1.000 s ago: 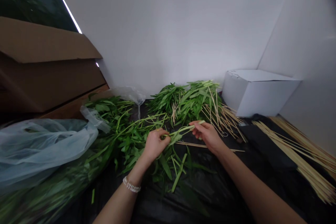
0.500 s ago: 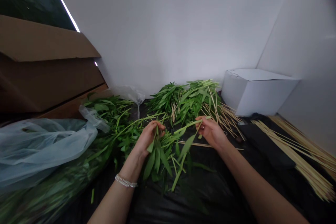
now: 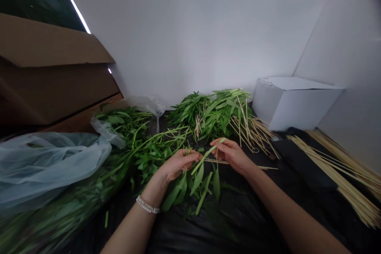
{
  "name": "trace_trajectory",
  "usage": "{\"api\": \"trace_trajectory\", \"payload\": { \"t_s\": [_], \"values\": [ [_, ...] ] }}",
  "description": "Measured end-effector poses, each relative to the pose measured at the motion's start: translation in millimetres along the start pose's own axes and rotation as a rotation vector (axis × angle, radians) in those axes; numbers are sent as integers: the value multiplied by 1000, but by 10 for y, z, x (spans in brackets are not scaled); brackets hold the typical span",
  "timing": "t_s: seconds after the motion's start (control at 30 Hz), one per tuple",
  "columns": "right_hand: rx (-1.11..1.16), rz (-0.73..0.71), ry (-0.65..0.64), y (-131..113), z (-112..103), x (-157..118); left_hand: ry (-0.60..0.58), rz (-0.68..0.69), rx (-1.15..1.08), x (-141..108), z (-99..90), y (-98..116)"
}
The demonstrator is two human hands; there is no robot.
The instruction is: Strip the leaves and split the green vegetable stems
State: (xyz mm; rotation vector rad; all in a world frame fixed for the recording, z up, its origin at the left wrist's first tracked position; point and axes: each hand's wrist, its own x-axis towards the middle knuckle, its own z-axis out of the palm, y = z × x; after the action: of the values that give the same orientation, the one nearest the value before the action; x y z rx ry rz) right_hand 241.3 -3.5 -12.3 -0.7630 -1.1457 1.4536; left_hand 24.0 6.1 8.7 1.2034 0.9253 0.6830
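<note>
Over the black covering, my right hand point(image 3: 232, 154) pinches a green leafy stem point(image 3: 205, 158) that slants down to the left. My left hand point(image 3: 182, 163), with a beaded bracelet at its wrist, is closed on a sprig of long green leaves point(image 3: 178, 194) hanging below its fingers. The two hands are close together but apart. Beneath them lie loose leaves and a short cut stem point(image 3: 204, 198). Just behind the left hand spreads a heap of leafy greens point(image 3: 153, 151).
Bundled greens point(image 3: 220, 107) with thin wooden sticks point(image 3: 256, 135) lie against the wall. A white box point(image 3: 300, 101) stands back right, more sticks point(image 3: 351, 186) at right. At left are a clear plastic bag point(image 3: 50, 166) and a cardboard box point(image 3: 56, 87).
My left hand has moved right and my right hand slightly left and down, so they are closer. The stem in my right hand now tilts more steeply.
</note>
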Motion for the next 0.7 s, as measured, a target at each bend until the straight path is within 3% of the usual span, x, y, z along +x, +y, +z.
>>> {"api": "trace_trajectory", "payload": {
  "t_s": [0.3,0.5,0.6,0.7],
  "values": [
    [-115,-32,-6,18,-13,4,11,1,250,-20,68,24],
    [-189,-68,-23,5,-11,2,176,284,538,25,59,-7],
    [-206,-64,-37,1,-6,-8,251,344,524,34,67,0],
    [-215,-44,-41,-9,15,-23,326,296,335,44,78,-6]
  ]
}}
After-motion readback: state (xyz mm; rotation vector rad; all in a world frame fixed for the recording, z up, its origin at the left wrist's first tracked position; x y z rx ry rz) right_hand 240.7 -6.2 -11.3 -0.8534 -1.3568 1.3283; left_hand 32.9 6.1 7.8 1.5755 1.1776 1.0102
